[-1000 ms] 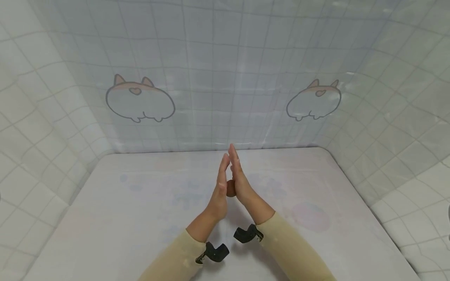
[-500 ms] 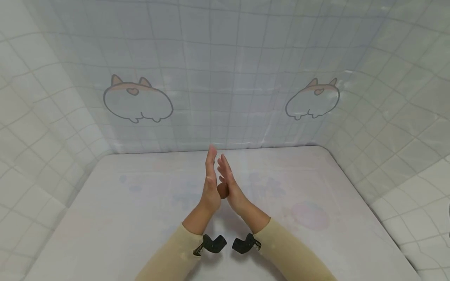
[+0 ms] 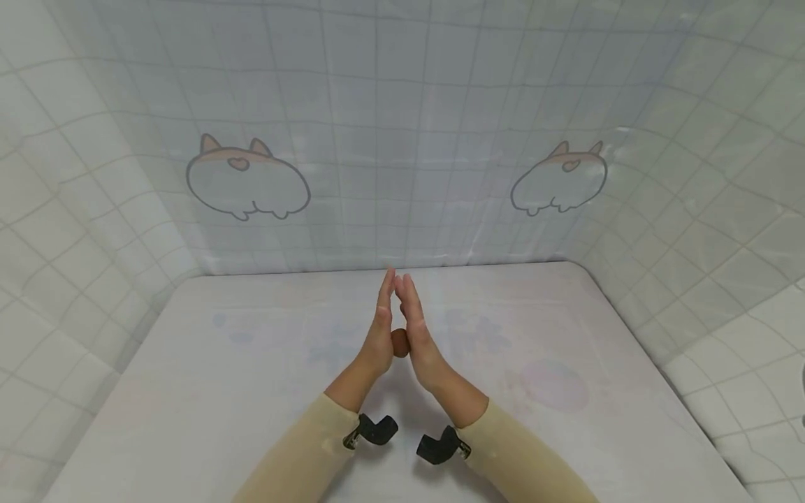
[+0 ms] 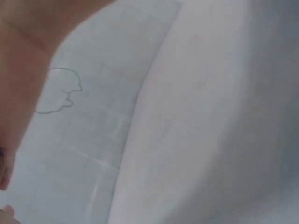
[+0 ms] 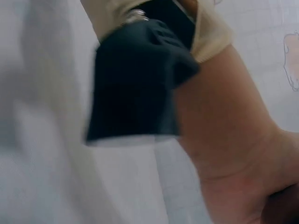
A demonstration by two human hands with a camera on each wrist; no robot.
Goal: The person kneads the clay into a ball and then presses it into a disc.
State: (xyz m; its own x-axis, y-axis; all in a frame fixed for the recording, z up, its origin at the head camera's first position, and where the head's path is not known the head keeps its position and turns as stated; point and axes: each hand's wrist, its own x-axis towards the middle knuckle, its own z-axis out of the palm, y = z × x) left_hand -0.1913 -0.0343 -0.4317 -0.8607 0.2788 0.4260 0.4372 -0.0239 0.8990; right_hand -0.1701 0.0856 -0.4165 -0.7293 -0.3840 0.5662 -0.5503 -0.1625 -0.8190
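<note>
A brown, rounded lump like clay (image 3: pixel 400 343) sits between my two palms, pressed from both sides. My left hand (image 3: pixel 380 334) stands on edge with fingers straight, pointing away from me. Opposite it, my right hand (image 3: pixel 423 346) leans inward with straight fingers, so the fingertips of both hands come close together above the table. In the left wrist view only part of the left hand (image 4: pixel 21 88) shows at the left edge. The right wrist view has the heel of the right hand (image 5: pixel 233 198), with a dark brown bit of the lump (image 5: pixel 284 207) in the lower right corner.
A pale, faintly patterned table (image 3: pixel 251 391) lies under the hands. Gridded white sheeting (image 3: pixel 402 140) with cartoon animal outlines rises behind it and at both sides. Black wrist mounts (image 3: pixel 379 429) are strapped to both cream sleeves (image 3: pixel 302 454).
The hands slide back and forth against each other with the lump between them. First the right fingertips reach farther, then the left; now they are nearly level. The lump has shifted slightly left.
</note>
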